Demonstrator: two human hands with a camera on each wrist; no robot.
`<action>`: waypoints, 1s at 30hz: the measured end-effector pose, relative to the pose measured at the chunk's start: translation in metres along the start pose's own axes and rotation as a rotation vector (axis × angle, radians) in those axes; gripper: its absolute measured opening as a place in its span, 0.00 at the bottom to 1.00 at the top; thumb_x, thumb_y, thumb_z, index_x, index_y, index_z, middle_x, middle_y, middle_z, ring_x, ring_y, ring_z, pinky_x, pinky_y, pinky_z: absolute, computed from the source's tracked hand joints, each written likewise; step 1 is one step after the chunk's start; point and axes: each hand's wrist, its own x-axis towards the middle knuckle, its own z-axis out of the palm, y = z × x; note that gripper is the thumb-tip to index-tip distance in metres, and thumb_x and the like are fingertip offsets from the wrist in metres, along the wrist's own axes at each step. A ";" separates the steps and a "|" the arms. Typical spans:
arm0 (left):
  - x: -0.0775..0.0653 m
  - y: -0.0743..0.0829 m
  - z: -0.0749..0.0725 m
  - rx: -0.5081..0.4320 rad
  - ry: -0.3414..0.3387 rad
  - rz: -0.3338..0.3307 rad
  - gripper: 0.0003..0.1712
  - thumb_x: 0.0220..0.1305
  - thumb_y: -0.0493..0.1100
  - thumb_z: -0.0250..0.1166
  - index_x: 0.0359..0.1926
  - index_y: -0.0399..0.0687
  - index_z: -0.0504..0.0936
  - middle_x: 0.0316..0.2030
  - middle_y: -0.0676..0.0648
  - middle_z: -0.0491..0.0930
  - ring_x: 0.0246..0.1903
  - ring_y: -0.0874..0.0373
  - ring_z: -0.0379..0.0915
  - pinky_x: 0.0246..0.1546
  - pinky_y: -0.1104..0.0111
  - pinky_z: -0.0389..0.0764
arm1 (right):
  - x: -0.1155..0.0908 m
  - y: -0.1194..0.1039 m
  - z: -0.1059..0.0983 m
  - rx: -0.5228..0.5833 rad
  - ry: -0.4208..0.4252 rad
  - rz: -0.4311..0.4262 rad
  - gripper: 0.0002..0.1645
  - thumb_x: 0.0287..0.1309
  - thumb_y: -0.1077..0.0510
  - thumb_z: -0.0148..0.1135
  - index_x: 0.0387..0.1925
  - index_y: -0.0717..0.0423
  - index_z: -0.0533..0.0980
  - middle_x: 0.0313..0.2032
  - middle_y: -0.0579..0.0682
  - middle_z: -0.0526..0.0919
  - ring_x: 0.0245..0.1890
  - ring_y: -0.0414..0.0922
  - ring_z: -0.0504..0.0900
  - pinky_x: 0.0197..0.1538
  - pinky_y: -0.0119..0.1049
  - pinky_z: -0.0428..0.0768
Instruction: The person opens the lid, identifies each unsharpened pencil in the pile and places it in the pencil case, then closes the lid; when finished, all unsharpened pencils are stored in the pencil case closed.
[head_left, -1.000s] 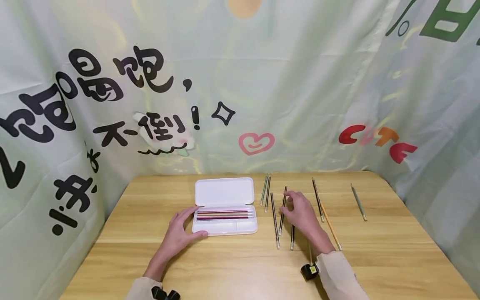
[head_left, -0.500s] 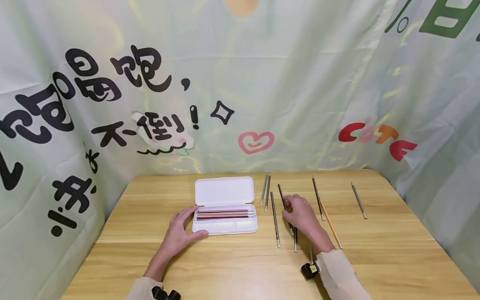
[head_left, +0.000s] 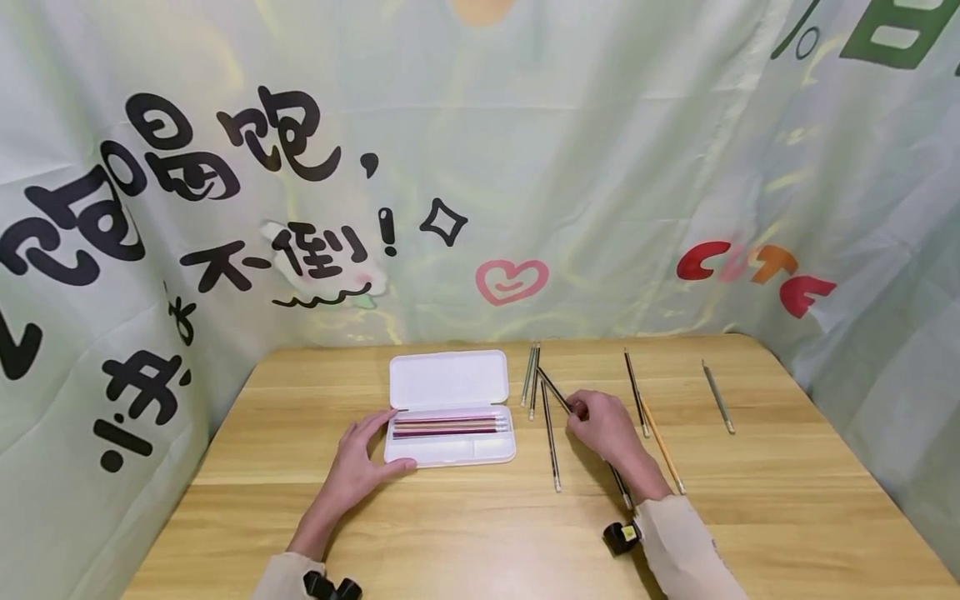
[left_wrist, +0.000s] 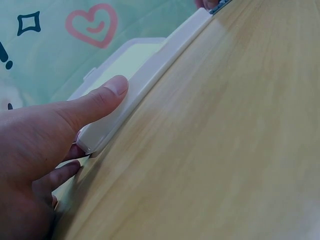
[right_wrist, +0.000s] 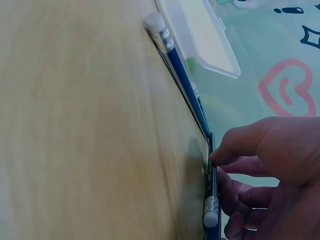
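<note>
A white pencil case (head_left: pixel 450 457) lies open on the table, several striped pencils (head_left: pixel 448 428) lying in its tray. My left hand (head_left: pixel 360 461) holds the case's left end, thumb on the front edge and fingers at the back corner; in the left wrist view the thumb (left_wrist: pixel 105 97) presses on the side wall. My right hand (head_left: pixel 606 423) pinches a dark pencil (head_left: pixel 555 389) that slants toward the back left. The right wrist view shows that pencil's white eraser (right_wrist: pixel 211 218) below the thumb, with part of another dark shaft (right_wrist: pixel 213 233) beneath it.
A black pencil (head_left: pixel 551 442) lies between the case and my right hand. Two more pencils (head_left: pixel 528 379) lie behind it. Farther right are a black pencil (head_left: pixel 635 392), an orange-yellow pencil (head_left: pixel 663 446) and a grey-green pencil (head_left: pixel 717 398). A printed curtain (head_left: pixel 600 167) hangs behind the table (head_left: pixel 450 533).
My right hand has closed on the dark pencil and swung its far tip to the left, its eraser end moving right. My left hand stays at the case.
</note>
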 end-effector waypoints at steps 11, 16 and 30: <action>-0.001 0.001 -0.001 -0.009 -0.003 -0.020 0.53 0.46 0.58 0.84 0.71 0.46 0.73 0.68 0.38 0.72 0.69 0.37 0.65 0.75 0.39 0.43 | 0.003 -0.002 -0.002 0.058 0.031 -0.003 0.19 0.61 0.68 0.61 0.54 0.64 0.82 0.32 0.47 0.84 0.30 0.42 0.81 0.28 0.32 0.80; -0.001 0.001 -0.001 -0.007 -0.003 -0.016 0.54 0.46 0.58 0.84 0.71 0.45 0.73 0.68 0.38 0.72 0.69 0.37 0.65 0.75 0.39 0.43 | 0.003 -0.004 -0.004 0.085 0.055 -0.041 0.18 0.60 0.69 0.62 0.52 0.64 0.82 0.32 0.49 0.83 0.30 0.42 0.81 0.29 0.31 0.81; -0.001 0.000 0.000 -0.003 -0.003 -0.018 0.54 0.47 0.59 0.83 0.72 0.46 0.72 0.68 0.39 0.72 0.69 0.37 0.64 0.75 0.40 0.43 | 0.000 -0.014 0.000 0.200 0.094 -0.164 0.08 0.65 0.70 0.61 0.43 0.61 0.81 0.35 0.51 0.82 0.35 0.46 0.82 0.36 0.36 0.82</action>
